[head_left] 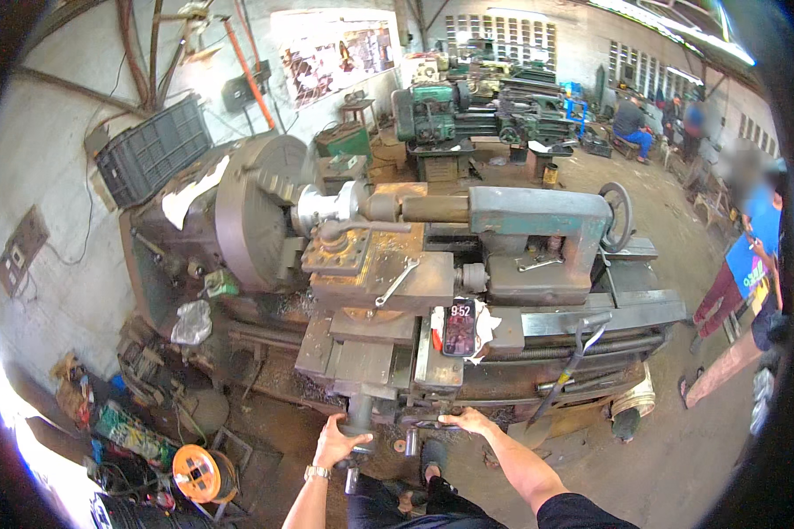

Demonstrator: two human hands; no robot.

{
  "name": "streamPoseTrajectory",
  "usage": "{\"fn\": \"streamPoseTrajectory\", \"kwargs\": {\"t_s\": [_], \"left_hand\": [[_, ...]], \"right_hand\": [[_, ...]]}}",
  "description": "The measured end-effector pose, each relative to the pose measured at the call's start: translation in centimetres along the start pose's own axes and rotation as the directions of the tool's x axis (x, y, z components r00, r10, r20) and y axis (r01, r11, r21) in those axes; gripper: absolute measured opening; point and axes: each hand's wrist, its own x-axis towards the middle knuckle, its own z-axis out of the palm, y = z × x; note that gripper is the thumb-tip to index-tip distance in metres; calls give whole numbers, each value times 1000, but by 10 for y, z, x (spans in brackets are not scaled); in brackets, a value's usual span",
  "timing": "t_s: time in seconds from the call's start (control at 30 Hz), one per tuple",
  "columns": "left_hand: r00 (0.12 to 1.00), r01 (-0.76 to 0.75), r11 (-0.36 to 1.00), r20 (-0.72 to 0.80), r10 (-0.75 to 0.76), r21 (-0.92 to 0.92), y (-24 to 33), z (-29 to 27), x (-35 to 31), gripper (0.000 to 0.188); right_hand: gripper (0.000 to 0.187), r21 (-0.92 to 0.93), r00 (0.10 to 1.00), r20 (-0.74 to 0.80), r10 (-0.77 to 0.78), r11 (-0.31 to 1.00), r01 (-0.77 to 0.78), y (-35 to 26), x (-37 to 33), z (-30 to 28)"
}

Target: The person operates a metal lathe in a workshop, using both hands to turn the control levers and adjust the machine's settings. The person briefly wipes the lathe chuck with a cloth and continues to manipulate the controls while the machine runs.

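Note:
A large metal lathe fills the middle of the view. My left hand [332, 443] is closed around the rim of a small metal handwheel [360, 436] at the front of the carriage. My right hand [469, 421] has its fingertips closed on the end of a crank handle [420, 419] just to the right. Above them sits the tool post [335, 251] with its clamping lever. The big round chuck [254, 212] is at the left, beside a shiny metal workpiece [326, 207]. The tailstock [538, 216] reaches toward that workpiece from the right.
A phone [460, 331] lies on a cloth on the carriage, and a wrench [398, 282] rests on the slide. A bucket [633, 397] stands under the bed's right end. An orange cable reel [198, 473] is at lower left. People stand at the right; green machines [432, 115] are behind.

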Motion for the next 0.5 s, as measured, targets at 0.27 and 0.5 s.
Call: {"fn": "streamPoseTrajectory", "kwargs": {"t_s": [0.27,0.5], "left_hand": [[999,-4,998,39,6,-59,-9,4,7,106],[999,-34,999,21,33,20,-2,0,6,107]], "right_hand": [[83,-149,994,3,107,983,-105,-13,-9,-3],[98,-454,929,-99,356,815,-360,-24,38,32]]}}
